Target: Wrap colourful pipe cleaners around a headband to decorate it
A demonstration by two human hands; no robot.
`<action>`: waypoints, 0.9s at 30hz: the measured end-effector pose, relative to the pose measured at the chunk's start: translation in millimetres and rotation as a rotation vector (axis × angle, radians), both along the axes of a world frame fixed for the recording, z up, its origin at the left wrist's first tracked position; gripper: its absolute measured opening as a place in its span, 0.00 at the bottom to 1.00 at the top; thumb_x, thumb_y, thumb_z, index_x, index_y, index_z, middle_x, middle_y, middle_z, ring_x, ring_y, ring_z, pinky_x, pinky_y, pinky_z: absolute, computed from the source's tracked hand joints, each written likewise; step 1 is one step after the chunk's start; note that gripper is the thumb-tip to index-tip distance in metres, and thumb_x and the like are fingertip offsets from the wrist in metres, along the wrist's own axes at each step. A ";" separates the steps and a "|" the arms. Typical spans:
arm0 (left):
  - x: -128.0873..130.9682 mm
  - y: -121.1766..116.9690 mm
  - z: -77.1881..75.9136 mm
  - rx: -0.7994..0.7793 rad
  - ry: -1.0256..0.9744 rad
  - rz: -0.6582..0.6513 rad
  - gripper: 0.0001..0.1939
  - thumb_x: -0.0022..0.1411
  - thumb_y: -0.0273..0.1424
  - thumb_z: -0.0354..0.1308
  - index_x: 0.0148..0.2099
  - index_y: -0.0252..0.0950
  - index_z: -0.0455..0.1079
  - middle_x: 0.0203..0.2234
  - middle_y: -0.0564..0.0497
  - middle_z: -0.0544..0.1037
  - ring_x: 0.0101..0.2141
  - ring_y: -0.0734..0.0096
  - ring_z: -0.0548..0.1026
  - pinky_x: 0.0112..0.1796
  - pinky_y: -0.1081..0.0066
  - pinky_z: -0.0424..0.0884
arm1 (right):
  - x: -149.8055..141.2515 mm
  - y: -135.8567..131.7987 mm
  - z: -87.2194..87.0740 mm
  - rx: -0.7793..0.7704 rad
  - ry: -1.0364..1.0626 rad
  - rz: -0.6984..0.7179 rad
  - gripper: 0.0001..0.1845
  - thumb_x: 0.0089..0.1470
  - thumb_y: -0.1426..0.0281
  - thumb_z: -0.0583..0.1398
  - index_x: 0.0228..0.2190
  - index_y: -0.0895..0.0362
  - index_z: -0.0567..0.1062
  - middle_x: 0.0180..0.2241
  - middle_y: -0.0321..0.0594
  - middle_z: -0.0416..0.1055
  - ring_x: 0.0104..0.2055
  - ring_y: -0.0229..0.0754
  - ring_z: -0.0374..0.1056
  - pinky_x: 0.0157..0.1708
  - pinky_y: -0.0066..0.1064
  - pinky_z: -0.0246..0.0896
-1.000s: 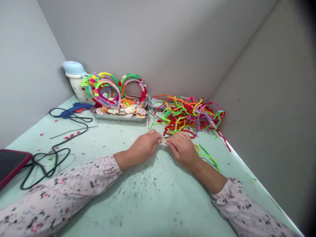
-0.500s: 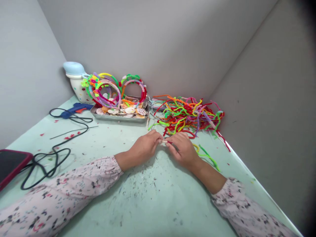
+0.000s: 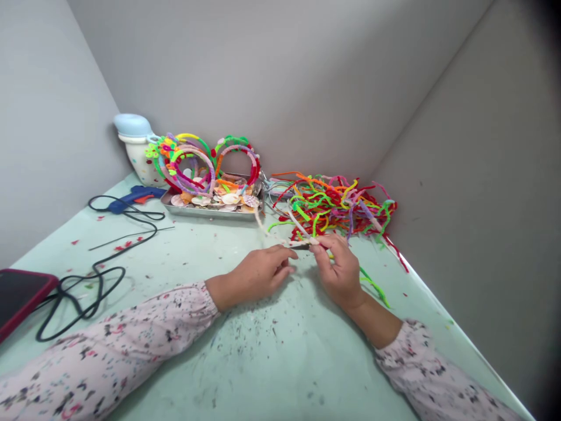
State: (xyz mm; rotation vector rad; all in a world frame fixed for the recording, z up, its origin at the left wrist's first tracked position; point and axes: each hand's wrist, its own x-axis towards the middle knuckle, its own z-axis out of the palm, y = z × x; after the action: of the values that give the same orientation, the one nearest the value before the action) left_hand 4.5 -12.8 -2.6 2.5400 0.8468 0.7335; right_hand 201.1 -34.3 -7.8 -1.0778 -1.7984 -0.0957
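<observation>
My right hand [image 3: 337, 268] pinches a pale pink chenille-wrapped band [image 3: 280, 235], whose thin ends curve up and away towards the tray and the pile. A small dark metal piece [image 3: 300, 246] shows beside its fingers, too small to name. My left hand [image 3: 258, 278] lies apart on the tabletop, fingers extended towards the band and holding nothing. Behind both hands is a tangled pile of multicoloured pipe cleaners [image 3: 337, 207]. A loose green pipe cleaner [image 3: 373, 285] lies just right of my right hand.
A steel tray [image 3: 210, 212] of seashells stands at the back, with pipe-cleaner headbands [image 3: 190, 166] leaning on it. A blue glue gun [image 3: 134, 200], black cord [image 3: 96, 275], spotted jar [image 3: 138, 164] and red-cased phone [image 3: 21, 298] are left. Grey walls enclose the scrap-strewn table.
My hands were together at the band's middle and have moved apart. The left has let go and drawn back left, while the right has lifted the band slightly.
</observation>
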 end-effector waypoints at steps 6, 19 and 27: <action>1.3 3.7 1.1 0.063 -0.152 0.057 0.09 0.64 0.28 0.48 0.41 0.36 0.69 0.45 0.46 0.75 0.45 0.67 0.72 0.46 0.68 0.68 | -0.6 -3.8 0.2 -0.001 0.009 0.088 0.06 0.56 0.73 0.54 0.36 0.53 0.70 0.31 0.41 0.70 0.36 0.44 0.65 0.42 0.42 0.59; -3.8 6.5 3.1 0.349 -0.330 0.138 0.12 0.60 0.33 0.56 0.47 0.39 0.70 0.40 0.48 0.66 0.32 0.77 0.71 0.34 0.74 0.70 | -3.8 -5.4 1.8 -0.070 -0.116 0.205 0.05 0.54 0.73 0.54 0.35 0.54 0.69 0.26 0.38 0.65 0.30 0.42 0.61 0.36 0.38 0.57; -2.8 7.3 3.0 0.272 -0.343 0.057 0.09 0.60 0.31 0.57 0.43 0.36 0.71 0.42 0.46 0.72 0.35 0.75 0.73 0.36 0.75 0.72 | -2.9 -4.6 0.1 -0.081 -0.137 0.231 0.05 0.55 0.72 0.54 0.34 0.55 0.69 0.26 0.38 0.64 0.30 0.41 0.60 0.35 0.37 0.56</action>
State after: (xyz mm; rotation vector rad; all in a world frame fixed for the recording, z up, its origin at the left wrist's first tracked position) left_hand 1.7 -5.5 0.4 2.5122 0.7461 1.3368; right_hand 198.2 -38.9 -7.6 -0.9300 -2.0530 0.0448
